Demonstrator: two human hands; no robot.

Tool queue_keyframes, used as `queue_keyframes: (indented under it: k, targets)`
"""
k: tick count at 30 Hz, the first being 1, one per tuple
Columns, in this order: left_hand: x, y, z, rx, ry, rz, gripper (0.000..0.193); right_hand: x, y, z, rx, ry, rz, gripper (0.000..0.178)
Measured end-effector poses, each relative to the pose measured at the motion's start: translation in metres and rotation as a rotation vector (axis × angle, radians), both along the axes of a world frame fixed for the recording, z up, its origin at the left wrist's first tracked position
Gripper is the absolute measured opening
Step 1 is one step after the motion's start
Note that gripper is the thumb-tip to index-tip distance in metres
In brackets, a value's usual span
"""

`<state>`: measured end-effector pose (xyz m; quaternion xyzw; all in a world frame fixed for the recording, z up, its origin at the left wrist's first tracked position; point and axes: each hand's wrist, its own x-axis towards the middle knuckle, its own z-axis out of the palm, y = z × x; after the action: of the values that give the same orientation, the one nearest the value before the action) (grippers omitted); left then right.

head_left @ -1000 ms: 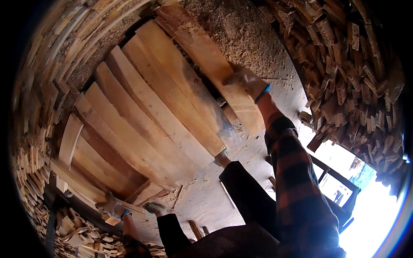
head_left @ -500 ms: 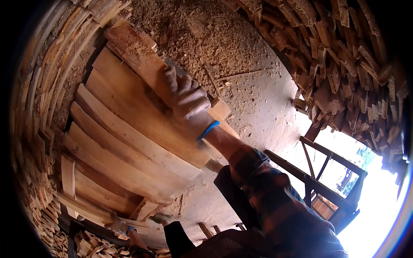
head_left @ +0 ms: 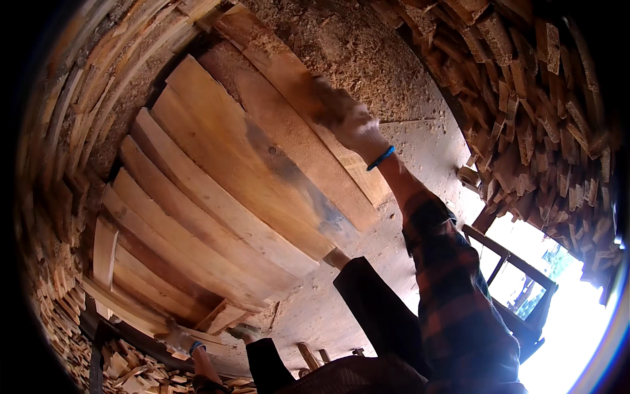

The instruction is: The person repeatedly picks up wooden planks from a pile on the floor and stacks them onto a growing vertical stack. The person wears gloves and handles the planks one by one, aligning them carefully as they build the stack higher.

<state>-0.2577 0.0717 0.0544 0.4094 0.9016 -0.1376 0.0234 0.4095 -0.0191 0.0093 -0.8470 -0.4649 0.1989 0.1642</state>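
My right hand (head_left: pixel 357 128), in a pale glove with a blue cuff, is closed over the outer edge of a sawdust-covered wooden board (head_left: pixel 279 56); motion blurs its fingertips. Beside that board lies another dusty brown board (head_left: pixel 282 125). Left of it is a wide board (head_left: pixel 230 141) with a dark stain and a knot. My left hand (head_left: pixel 176 337), gloved with a blue cuff too, rests at a narrow pale board (head_left: pixel 128 307) at the lower left. Its fingers look spread, though they are small in view.
Several more planks (head_left: pixel 190 190) lie side by side to the left. Stacked wood (head_left: pixel 85 85) lines the left, and a tall pile of wood pieces (head_left: pixel 518 85) stands at the right. Sawdust (head_left: pixel 367 59) covers the floor at the back. A dark frame (head_left: pixel 512 269) stands near the bright opening.
My right hand has moved right and slightly up with the dusty board, uncovering the stained part of the wide board and the brown board beside it. My left hand stays nearly in place.
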Motion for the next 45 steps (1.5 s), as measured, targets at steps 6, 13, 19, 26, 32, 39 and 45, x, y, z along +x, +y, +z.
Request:
queue_keyframes:
  k: [6, 13, 19, 26, 32, 39, 45]
  targets:
    - [0.014, -0.010, 0.036, 0.037, 0.022, 0.038, 0.090, -0.004, 0.012, -0.009, -0.211, 0.310, -0.153, 0.060]
    - [-0.019, -0.027, 0.025, 0.267, -0.089, 0.108, 0.093, 0.004, 0.031, -0.051, -0.007, 0.187, 0.034, 0.048]
    - [0.022, -0.013, 0.024, 0.172, -0.050, 0.050, 0.101, 0.042, 0.010, -0.033, -0.272, -0.398, 0.444, 0.054]
    - [-0.024, -0.035, 0.045, 0.157, -0.152, 0.076, 0.106, -0.280, 0.078, 0.063, -0.022, 0.999, 0.001, 0.056]
    - [-0.088, -0.032, 0.043, 0.370, -1.090, 0.150, 0.082, -0.549, 0.132, 0.113, -0.311, 1.148, 0.396, 0.072]
    - [-0.109, -0.079, 0.079, -0.012, -1.565, 0.420, 0.056, -0.647, 0.107, 0.119, -0.365, 0.848, 0.556, 0.086]
    - [-0.085, -0.133, 0.093, 0.311, -1.805, 0.374, 0.080, -0.548, 0.012, 0.182, 0.063, 1.313, -0.360, 0.071]
